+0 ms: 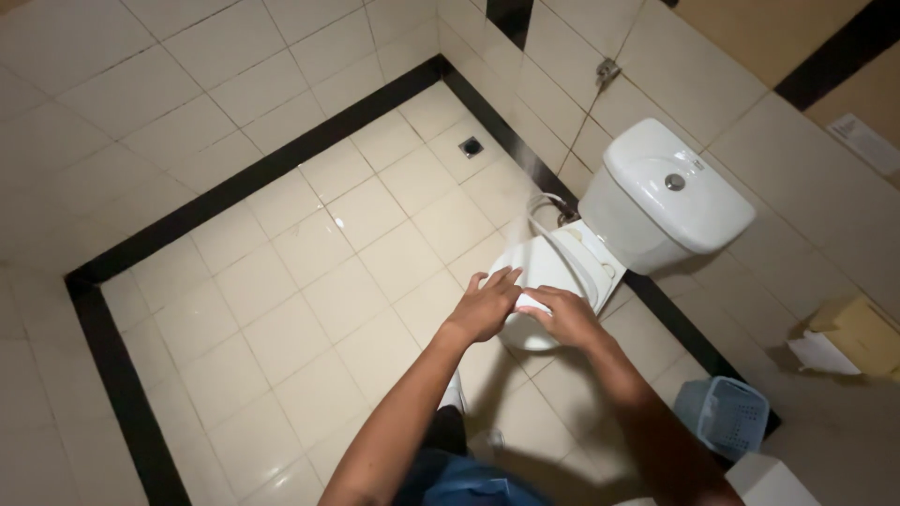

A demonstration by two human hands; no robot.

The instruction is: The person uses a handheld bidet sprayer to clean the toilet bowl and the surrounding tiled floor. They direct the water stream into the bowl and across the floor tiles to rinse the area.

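Nearby, blue basket (724, 415) and floor drain (471, 146); both hands, left hand (485, 305) and right hand (562, 316), flat and unclenched on the toilet lid (544, 267).

Open floor (309, 272) left of toilet (600, 234), basket (727, 412) (blue) crowding right

Yellow-tan rectangular cardboard box (858, 333) at far right edge, tilted, w/ a white sheet of paper (822, 354) touching its lower left side. White rectangular paper notice (864, 142) stuck on tan wall, upper right, slanted; print too small to tell. White box corner (769, 480) at bottom edge, right, just beside the blue plastic slotted basket (724, 415).
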